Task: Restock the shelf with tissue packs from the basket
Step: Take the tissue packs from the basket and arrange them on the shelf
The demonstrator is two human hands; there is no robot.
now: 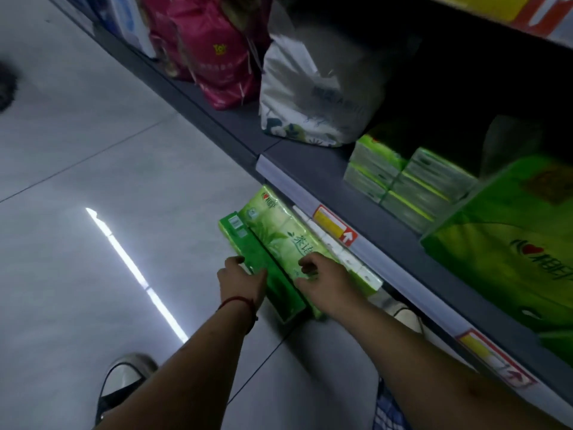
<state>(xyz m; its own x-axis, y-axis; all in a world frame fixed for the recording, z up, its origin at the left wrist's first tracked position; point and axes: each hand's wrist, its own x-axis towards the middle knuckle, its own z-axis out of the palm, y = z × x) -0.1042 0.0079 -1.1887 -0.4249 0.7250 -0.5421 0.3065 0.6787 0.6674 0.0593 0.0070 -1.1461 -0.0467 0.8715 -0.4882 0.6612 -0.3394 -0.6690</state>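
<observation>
Two hands share the load: our left hand (240, 279) grips the left side of the long green tissue pack (279, 240) and our right hand (324, 274) curls over its top. The pack sits low, above the floor and just under the front lip of the shelf (310, 162). We judge this to be the lift-to-shelf step. Next we must raise the pack clear of the price rail (341, 231) before pushing it in. Open board lies between the white bag (310, 97) and the stacked green packs (403, 181). Right of those, a large green bag (511, 243) crowds the edge, so we should probably aim left.
</observation>
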